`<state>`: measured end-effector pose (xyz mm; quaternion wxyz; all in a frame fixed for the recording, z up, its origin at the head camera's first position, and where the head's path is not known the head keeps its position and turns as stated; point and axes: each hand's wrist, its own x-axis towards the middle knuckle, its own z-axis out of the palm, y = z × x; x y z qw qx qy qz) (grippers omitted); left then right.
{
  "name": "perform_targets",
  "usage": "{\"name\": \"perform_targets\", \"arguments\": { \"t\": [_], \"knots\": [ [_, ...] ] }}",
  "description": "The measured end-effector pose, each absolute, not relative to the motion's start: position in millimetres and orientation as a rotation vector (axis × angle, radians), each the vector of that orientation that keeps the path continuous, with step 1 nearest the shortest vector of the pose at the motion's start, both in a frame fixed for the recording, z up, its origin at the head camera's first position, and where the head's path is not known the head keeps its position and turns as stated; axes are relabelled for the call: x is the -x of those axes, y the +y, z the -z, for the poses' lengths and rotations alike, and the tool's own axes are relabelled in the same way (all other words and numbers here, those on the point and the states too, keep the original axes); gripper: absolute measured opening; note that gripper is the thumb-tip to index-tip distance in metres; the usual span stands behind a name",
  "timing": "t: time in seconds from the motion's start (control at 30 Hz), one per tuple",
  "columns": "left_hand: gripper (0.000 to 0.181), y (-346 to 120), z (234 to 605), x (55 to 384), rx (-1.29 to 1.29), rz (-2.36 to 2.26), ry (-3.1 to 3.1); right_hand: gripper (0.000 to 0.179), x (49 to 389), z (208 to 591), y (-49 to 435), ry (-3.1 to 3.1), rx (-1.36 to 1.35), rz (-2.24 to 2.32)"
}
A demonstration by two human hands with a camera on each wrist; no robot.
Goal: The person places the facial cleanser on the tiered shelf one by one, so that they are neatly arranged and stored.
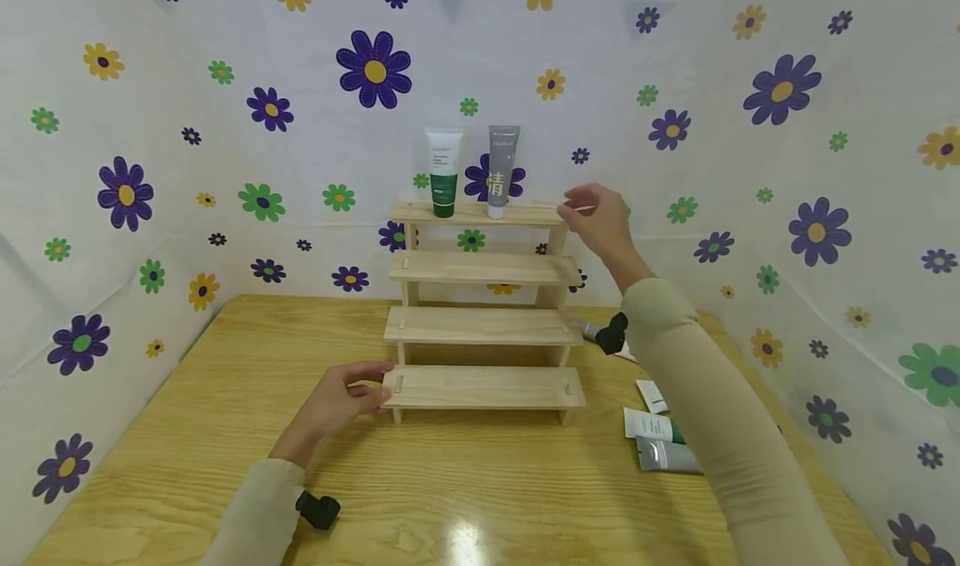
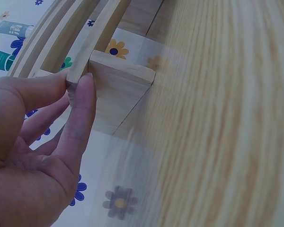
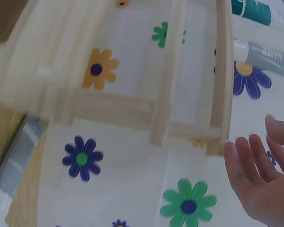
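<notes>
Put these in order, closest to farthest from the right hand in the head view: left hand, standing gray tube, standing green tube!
1. Standing gray tube: top shelf, near the middle.
2. Standing green tube: top shelf, farther left.
3. Left hand: low left, at the bottom shelf.

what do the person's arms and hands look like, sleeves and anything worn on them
The left sleeve and right sleeve are long, plain and cream-beige, ending near the wrists. A small black left wrist unit sits by one cuff, and a similar right wrist unit by the other; no cables show. The left hand and right hand wear no gloves.
</notes>
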<state>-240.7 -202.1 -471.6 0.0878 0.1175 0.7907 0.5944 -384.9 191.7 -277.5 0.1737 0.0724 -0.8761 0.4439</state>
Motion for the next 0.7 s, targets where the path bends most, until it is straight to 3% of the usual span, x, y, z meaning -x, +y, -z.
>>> {"name": "perform_targets", "arguments": {
  "t": [0.7],
  "knots": [
    [0.051, -203.7, 472.1, 240.6, -0.36, -1.764, 2.356, 0.039, 361.9, 335.7, 262.7, -2.78, -0.107, -1.152]
  ]
}}
